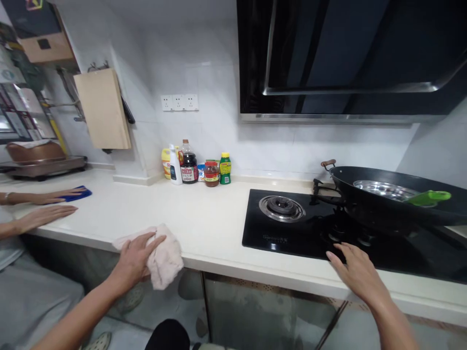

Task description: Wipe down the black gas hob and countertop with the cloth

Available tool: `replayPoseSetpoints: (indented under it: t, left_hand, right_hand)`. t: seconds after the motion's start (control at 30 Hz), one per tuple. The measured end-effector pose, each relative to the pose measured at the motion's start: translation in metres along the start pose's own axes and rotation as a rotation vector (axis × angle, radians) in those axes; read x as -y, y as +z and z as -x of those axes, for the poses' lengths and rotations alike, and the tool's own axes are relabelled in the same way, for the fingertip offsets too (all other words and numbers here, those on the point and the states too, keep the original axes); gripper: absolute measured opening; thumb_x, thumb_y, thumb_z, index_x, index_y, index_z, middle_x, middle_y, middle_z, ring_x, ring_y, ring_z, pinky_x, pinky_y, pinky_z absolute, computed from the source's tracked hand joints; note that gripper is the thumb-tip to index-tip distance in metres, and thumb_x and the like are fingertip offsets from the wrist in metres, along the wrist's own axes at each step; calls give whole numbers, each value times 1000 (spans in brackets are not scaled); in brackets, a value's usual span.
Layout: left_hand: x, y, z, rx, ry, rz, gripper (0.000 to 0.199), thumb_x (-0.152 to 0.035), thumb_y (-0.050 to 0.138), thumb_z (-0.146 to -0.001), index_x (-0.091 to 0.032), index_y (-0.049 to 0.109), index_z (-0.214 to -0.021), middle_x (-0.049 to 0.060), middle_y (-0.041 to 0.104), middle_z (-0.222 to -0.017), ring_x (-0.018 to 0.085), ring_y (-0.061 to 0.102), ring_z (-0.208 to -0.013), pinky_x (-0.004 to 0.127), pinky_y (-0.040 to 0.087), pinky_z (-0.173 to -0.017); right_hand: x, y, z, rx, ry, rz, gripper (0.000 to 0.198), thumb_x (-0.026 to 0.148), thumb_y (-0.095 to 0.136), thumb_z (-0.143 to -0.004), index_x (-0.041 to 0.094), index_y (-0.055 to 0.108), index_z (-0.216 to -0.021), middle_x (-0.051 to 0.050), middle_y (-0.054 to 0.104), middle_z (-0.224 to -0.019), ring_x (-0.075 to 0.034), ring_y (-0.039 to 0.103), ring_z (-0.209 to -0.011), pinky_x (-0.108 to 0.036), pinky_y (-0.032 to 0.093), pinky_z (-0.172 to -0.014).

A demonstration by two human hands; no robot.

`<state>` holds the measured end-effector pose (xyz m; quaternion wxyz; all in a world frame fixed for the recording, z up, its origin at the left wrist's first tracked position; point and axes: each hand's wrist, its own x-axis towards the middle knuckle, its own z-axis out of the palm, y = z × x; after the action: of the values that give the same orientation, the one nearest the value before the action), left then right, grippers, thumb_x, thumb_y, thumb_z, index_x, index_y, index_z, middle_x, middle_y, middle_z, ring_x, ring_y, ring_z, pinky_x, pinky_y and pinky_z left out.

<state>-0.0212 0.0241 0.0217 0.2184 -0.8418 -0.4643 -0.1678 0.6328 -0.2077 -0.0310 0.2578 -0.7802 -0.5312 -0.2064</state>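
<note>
My left hand [134,260] grips a pale pink cloth [166,255] at the front edge of the white countertop [215,218]. Part of the cloth lies on the top and part hangs over the edge. Further right, my right hand [355,270] hovers at or rests on the front edge of the black gas stove [292,238], fingers apart and holding nothing; whether it touches the glass I cannot tell. A round burner [282,208] sits on the stove's left side. On the right burner stands a big black wok [350,184] with a metal strainer or lid [383,189] and a green handle [428,197].
At the left, another person's hand [47,196] presses a blue cloth [78,194], their other hand [47,216] flat beside it. Bottles and jars [188,167] line the wall. A cutting board [102,109] hangs left; the range hood [346,58] juts out above the stove.
</note>
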Motion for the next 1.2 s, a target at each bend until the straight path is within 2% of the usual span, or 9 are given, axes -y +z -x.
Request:
replayPoseSetpoints:
  t: [0.07, 0.17, 0.33, 0.43, 0.53, 0.63, 0.87, 1.03, 1.2]
  left_hand:
    - [-5, -3, -1, 27, -19, 11, 71, -22, 62, -75, -25, 55, -145, 18, 55, -149, 43, 51, -135, 61, 41, -107]
    - [-39, -11, -4, 90, -1, 42, 75, -31, 67, -74, -23, 53, -148, 22, 50, -152, 45, 44, -139, 63, 36, -111]
    - [-111, -36, -18, 214, 177, 156, 98, -15, 66, -62, -24, 41, -156, 19, 40, -161, 44, 36, -147, 61, 31, -117]
    - [-130, -53, -30, 317, 254, 244, 102, -16, 67, -64, -26, 35, -160, 19, 34, -165, 45, 30, -151, 62, 28, -119]
    - [-125, -63, -40, 438, 371, 359, 101, -32, 71, -75, -34, 23, -164, 14, 23, -171, 44, 21, -155, 61, 27, -121]
    - [-114, -60, -45, 502, 425, 460, 86, -56, 62, -90, -38, 21, -164, 9, 19, -172, 39, 23, -156, 54, 30, -121]
    - [-130, -28, -52, 371, 252, 421, 77, -72, 41, -97, -32, 31, -162, 14, 24, -169, 44, 25, -154, 63, 32, -116]
    - [-127, -22, -100, 503, 180, 439, 75, -74, 32, -98, -33, 34, -161, 12, 21, -171, 43, 20, -156, 69, 26, -114]
    - [-111, -5, -168, 519, 24, 373, 71, -69, 39, -96, -34, 40, -157, 11, 32, -169, 36, 30, -152, 57, 33, -113]
  right_hand:
    - [1, 0, 0, 0, -2, -4, 69, 66, 36, -96, 11, 65, -126, -21, 62, -131, -36, 53, -129, -54, 43, -110]
    - [0, 0, 0, 4, 23, -16, 69, 67, 36, -95, 13, 65, -126, -20, 63, -131, -37, 54, -129, -55, 44, -108]
    - [-5, 2, 0, 34, 47, -30, 65, 67, 40, -93, 16, 65, -126, -18, 62, -133, -37, 54, -130, -55, 44, -107]
    - [-6, 1, 0, 44, 40, -20, 66, 67, 38, -94, 15, 64, -127, -17, 61, -134, -37, 53, -131, -55, 43, -109]
    - [-5, -2, 0, 57, 39, -7, 65, 66, 37, -96, 15, 64, -127, -17, 61, -136, -36, 53, -131, -55, 43, -108]
    - [-3, -4, 1, 53, 35, 0, 63, 64, 39, -96, 16, 64, -128, -17, 61, -136, -36, 53, -131, -55, 44, -107]
    - [5, -14, 2, 38, 39, -25, 58, 62, 40, -97, 19, 64, -127, -16, 61, -135, -34, 52, -131, -54, 43, -110]
    - [8, -18, 1, 69, 39, 9, 62, 64, 36, -98, 17, 61, -128, -17, 59, -136, -35, 51, -132, -53, 42, -111]
    - [10, -16, 1, 46, 23, 20, 61, 63, 36, -98, 16, 61, -128, -18, 59, -135, -36, 52, -132, -55, 43, -109]
